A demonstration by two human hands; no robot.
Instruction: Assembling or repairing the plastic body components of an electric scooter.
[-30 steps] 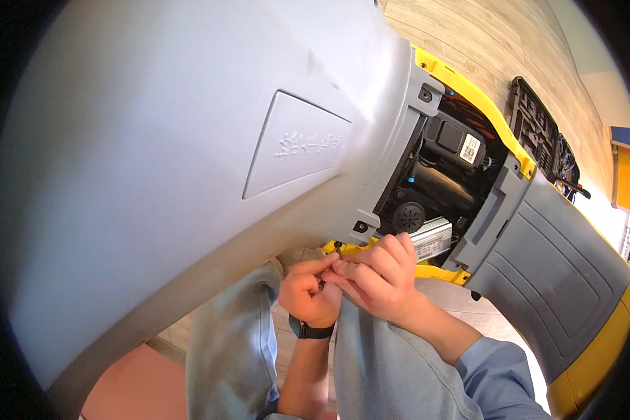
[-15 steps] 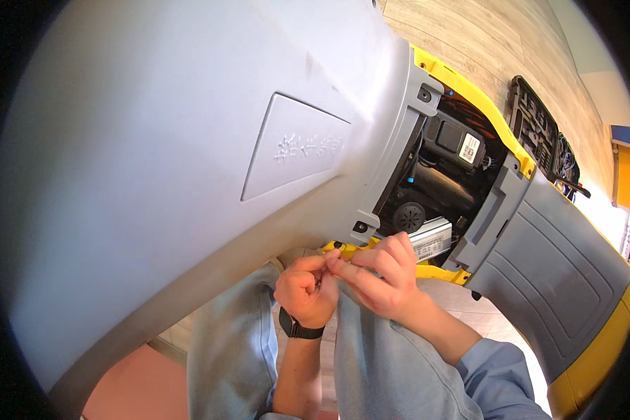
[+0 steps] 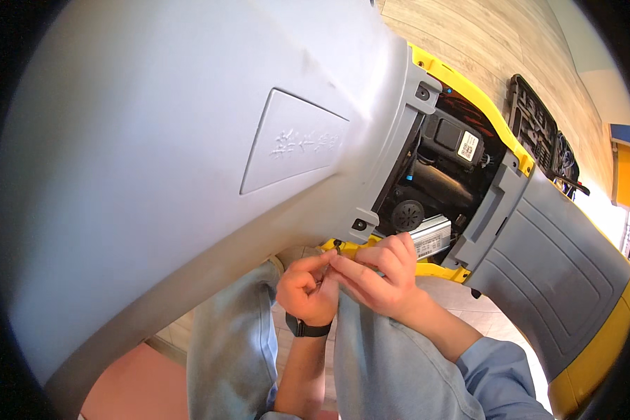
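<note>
My left hand (image 3: 308,288) and my right hand (image 3: 381,274) meet fingertip to fingertip beside the near yellow side rail (image 3: 441,271). Both are closed in a pinch around something small and thin; the fingers hide most of it, so its kind cannot be made out. Just past the fingertips, a dark fastener (image 3: 337,243) sits on the rail's left end. Beyond my right hand opens a compartment in a large grey plastic body (image 3: 189,119). Inside lie a silver finned box (image 3: 432,236), a round black slotted part (image 3: 407,215) and a black box with a label (image 3: 455,140).
A far yellow rail (image 3: 469,87) borders the compartment, and a ribbed grey panel (image 3: 560,259) continues to the right. An open black tool case (image 3: 539,126) rests on the wood-look floor (image 3: 462,28). My knees are below the hands, close to the body.
My left hand and wrist have shifted very slightly to the right, with its fingertips a little higher. The right hand stays nearly in place; both keep their pinch.
</note>
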